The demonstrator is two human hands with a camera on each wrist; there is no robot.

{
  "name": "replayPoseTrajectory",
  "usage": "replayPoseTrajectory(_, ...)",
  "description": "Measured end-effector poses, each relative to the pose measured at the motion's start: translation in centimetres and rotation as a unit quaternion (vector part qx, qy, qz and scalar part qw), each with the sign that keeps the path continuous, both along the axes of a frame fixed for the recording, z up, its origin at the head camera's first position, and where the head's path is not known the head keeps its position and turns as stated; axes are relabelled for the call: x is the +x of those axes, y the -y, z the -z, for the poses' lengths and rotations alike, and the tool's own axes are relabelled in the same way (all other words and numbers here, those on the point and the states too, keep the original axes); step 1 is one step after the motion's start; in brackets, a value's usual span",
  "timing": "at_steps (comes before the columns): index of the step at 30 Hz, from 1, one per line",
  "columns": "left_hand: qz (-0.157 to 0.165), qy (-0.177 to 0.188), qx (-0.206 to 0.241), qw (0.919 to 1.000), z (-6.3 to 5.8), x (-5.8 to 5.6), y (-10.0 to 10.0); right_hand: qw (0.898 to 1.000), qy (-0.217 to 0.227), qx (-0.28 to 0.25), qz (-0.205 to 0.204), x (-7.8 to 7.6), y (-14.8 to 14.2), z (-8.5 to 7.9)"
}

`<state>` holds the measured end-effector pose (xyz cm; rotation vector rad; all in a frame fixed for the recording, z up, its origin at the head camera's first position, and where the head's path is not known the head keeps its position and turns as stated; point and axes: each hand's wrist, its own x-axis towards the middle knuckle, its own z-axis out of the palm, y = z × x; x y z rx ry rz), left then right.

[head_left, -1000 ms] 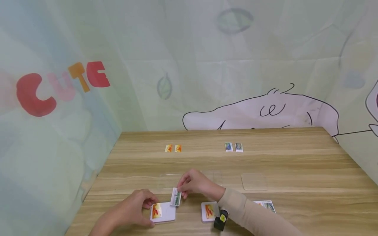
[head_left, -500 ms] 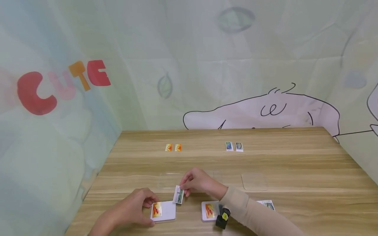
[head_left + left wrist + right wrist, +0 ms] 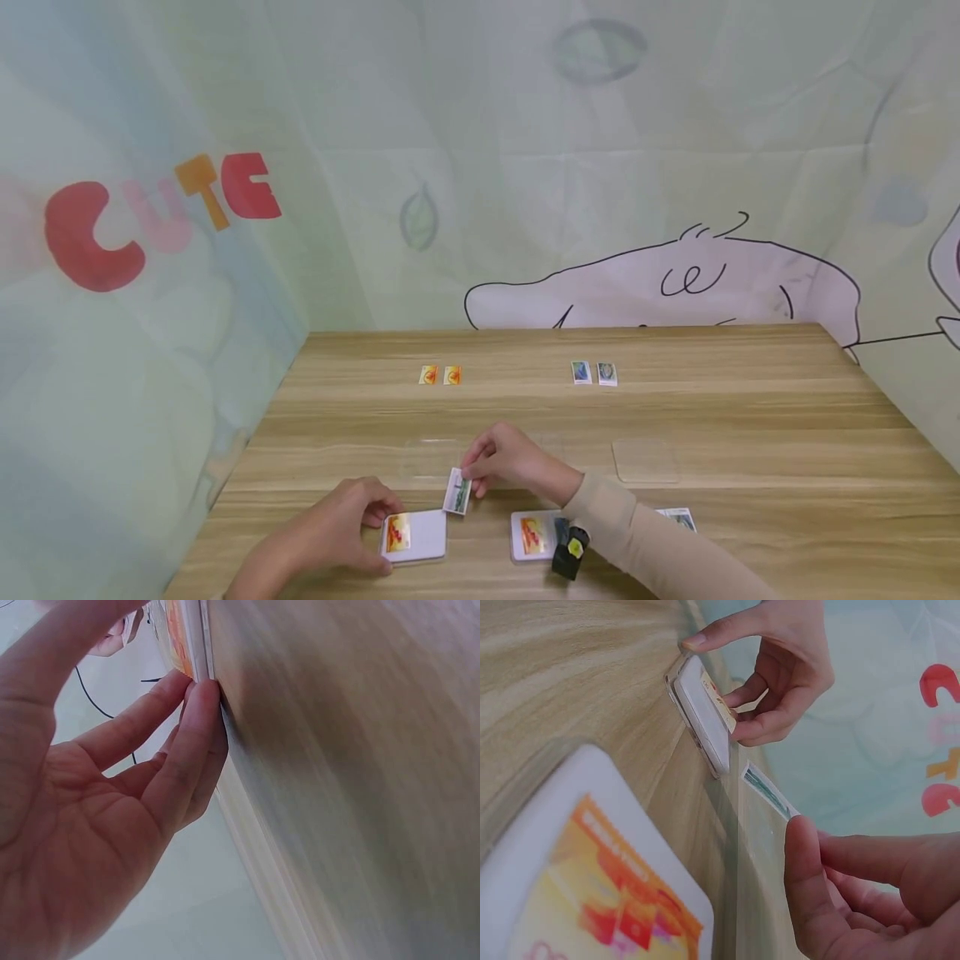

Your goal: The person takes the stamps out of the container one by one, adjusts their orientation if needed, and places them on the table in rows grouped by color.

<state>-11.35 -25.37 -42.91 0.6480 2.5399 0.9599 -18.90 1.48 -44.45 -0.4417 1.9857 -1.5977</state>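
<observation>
In the head view, my left hand [image 3: 341,525] grips a white card in a clear case [image 3: 429,536], with the thumb on its near edge and fingers on its far edge. An orange-and-yellow stamp [image 3: 398,532] lies on the left half of that card. My right hand [image 3: 517,460] pinches a white-edged stamp with a green picture [image 3: 457,492] by its upper corner, close off the card's upper right corner. From the right wrist, this green stamp [image 3: 763,787] appears tilted, held between thumb and finger. The left wrist view shows fingertips [image 3: 202,697] against the case's edge.
A second cased card [image 3: 517,546] with an orange stamp sits below my right forearm, partly behind a black wrist camera [image 3: 570,554]. Farther back lie two orange stamps [image 3: 452,375] and two blue-green ones [image 3: 581,372]. Clear plastic pieces [image 3: 645,462] lie mid-table; another stamp [image 3: 681,518] shows behind the sleeve.
My right hand has drawn the green stamp slightly up and right, from overlapping the card's corner to just outside it. My left hand and the cased card stay put.
</observation>
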Motion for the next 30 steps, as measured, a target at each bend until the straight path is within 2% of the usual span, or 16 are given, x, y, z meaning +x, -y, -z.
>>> replayPoseTrajectory(11, 0.001, 0.0, 0.009, 1.0, 0.2, -0.1, 0.0, 1.0, -0.006, 0.016, 0.004, -0.2, -0.7, -0.7)
replayPoseTrajectory(18, 0.003, 0.0, 0.005, 1.0, 0.1, 0.0, 0.1, 1.0, -0.017, 0.008, -0.008, -0.6, -1.1, -0.6)
replayPoseTrajectory(30, 0.001, 0.004, 0.005, 1.0, 0.0, 0.0, 0.0, 1.0, -0.012, 0.003, -0.003, -1.0, -1.9, -0.8)
